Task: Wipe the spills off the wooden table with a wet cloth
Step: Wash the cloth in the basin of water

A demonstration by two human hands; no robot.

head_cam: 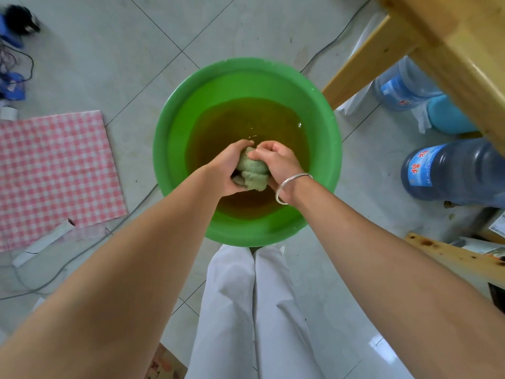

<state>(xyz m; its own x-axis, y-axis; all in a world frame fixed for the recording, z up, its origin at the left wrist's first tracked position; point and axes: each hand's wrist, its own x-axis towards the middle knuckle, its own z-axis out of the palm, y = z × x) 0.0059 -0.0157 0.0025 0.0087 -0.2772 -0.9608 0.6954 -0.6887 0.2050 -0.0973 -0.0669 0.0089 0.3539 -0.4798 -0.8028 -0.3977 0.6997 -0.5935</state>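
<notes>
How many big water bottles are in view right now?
2. The pale bottle lies under the wooden table at upper right; the dark blue bottle sits below it in frame, right of the green basin. The table may hide others.

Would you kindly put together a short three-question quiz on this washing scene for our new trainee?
1. True or false: the left hand and the right hand both grip the bunched cloth.
2. Which wrist bears the bracelet? A) left B) right C) neither
3. Fill in the blank: the basin beneath the hands is coloured ____.

Key: 1 true; 2 B; 3 green.
</notes>
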